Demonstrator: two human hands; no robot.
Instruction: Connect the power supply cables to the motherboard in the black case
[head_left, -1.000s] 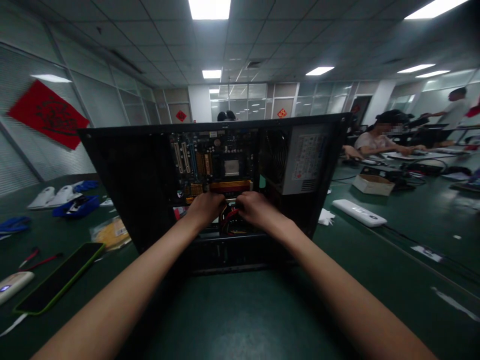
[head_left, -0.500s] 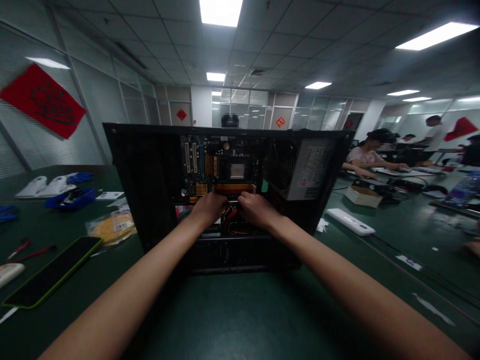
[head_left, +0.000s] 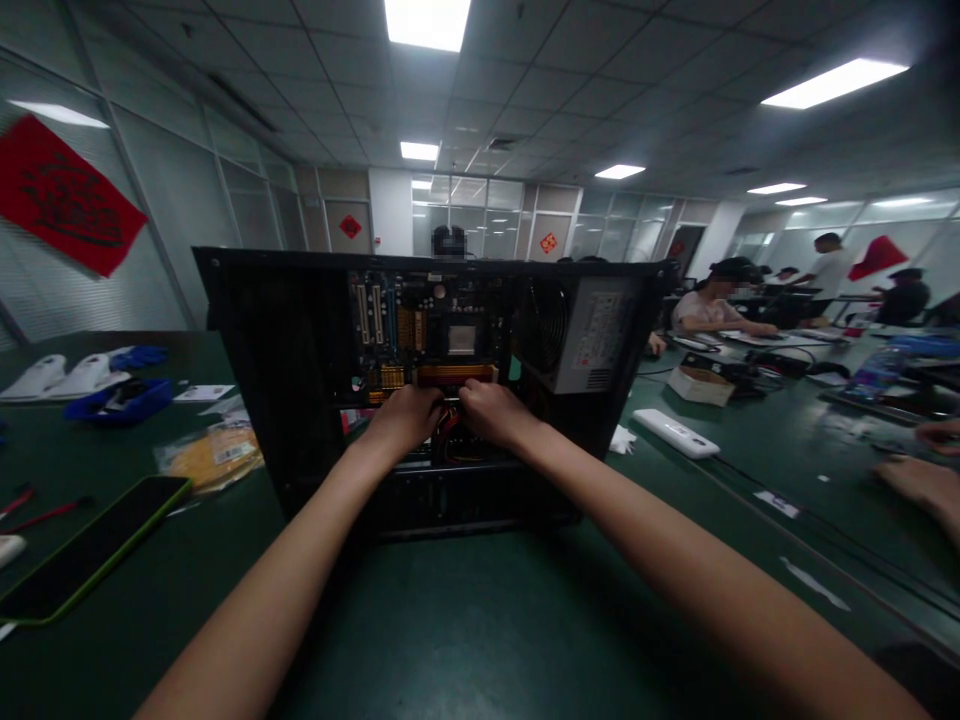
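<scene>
One black computer case (head_left: 259,350) | open-sided | grey power supply (head_left: 596,340)

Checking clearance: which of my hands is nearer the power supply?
Your right hand, on the power supply side of the red wires; your left hand is farther away.

One computer case (head_left: 274,370), one power supply (head_left: 592,340), two white slots (head_left: 364,315), one phone (head_left: 97,545).

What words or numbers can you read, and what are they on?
None can be read for sure.
Power supply label: print too small.
Big red banner: characters too blurred.
Left door sign, right door sign: too small.
Bag label: too blurred.
Left paper, right paper: too small.
White bar: marks too blurred.
</scene>
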